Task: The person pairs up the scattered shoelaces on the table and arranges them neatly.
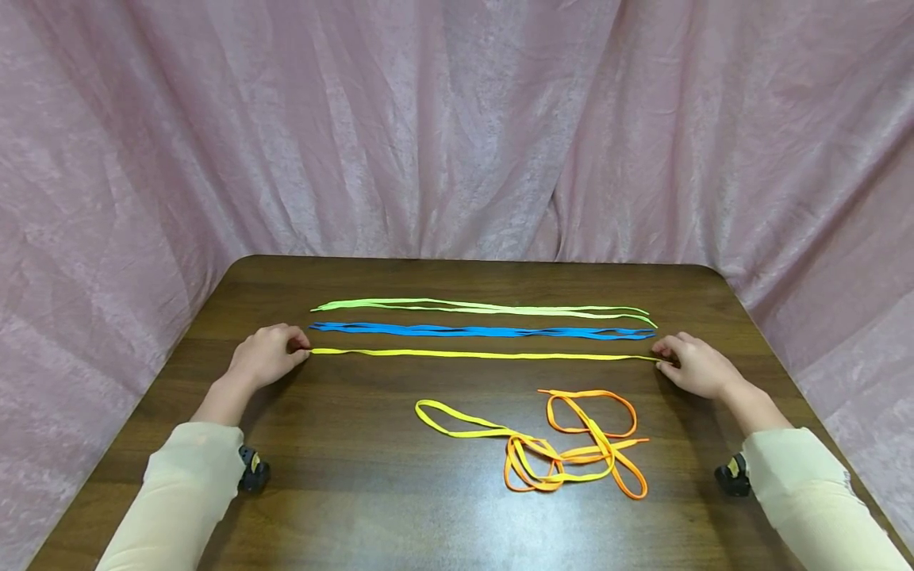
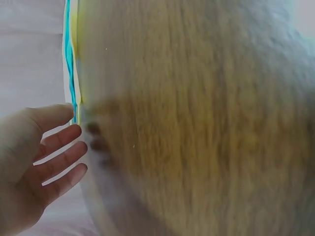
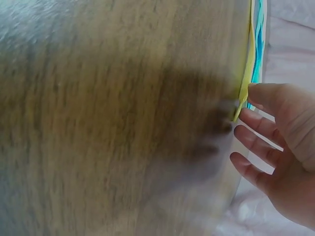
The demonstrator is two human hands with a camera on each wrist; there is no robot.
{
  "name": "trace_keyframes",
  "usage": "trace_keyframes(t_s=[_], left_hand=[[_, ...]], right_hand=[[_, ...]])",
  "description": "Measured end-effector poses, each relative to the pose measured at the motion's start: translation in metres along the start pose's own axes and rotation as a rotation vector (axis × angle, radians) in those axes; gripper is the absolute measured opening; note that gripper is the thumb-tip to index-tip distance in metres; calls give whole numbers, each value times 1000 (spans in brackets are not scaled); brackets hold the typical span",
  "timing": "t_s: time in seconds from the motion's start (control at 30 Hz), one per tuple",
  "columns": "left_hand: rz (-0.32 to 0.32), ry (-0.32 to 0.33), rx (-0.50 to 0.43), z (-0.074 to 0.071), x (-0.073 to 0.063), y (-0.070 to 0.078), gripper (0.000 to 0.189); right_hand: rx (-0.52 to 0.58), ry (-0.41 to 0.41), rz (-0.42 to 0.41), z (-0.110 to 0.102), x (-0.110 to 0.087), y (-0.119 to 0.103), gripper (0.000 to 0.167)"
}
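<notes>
A yellow shoelace (image 1: 485,355) stretches nearly straight across the table between two hands. At its left end, the left hand (image 1: 264,355) pinches the tip between thumb and forefinger. The right hand (image 1: 698,366) pinches the lace close to its right end, and a short bit of yellow lace (image 3: 244,89) shows by the thumb in the right wrist view. The other fingers of both hands are spread loosely. Just beyond lie blue shoelaces (image 1: 485,331) in a flat bundle, and behind those a light green shoelace (image 1: 350,304), folded into long strands. All three run roughly parallel.
Nearer the person, a tangled yellow-to-orange shoelace (image 1: 585,454) lies in loops, right of the middle. Everything rests on a dark brown wooden table (image 1: 343,476) with rounded far corners. Pink curtains (image 1: 457,135) hang behind and along both sides. Dark cameras are strapped at both wrists.
</notes>
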State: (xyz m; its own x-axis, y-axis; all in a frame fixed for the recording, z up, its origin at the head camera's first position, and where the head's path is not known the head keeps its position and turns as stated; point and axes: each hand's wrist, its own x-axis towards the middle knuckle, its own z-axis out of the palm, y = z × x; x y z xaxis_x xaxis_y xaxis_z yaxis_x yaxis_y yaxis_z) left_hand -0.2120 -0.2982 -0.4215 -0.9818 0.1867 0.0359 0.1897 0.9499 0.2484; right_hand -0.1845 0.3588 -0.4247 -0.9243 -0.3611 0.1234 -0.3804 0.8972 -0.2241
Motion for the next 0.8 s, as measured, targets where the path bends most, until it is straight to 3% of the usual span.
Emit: trace_keyframes(t_s=[0.27,0.47,0.8], left_hand=[[42,-2,3,-10,-8,6,15],[99,20,8,-13,-10,21,17],[191,39,3,-14,-12,51,20]], right_hand=[[1,14,5,-3,-4,-9,24],[-13,112,-120,-1,-3,-26,23],[-36,119,-294,7,-9,-54,25]])
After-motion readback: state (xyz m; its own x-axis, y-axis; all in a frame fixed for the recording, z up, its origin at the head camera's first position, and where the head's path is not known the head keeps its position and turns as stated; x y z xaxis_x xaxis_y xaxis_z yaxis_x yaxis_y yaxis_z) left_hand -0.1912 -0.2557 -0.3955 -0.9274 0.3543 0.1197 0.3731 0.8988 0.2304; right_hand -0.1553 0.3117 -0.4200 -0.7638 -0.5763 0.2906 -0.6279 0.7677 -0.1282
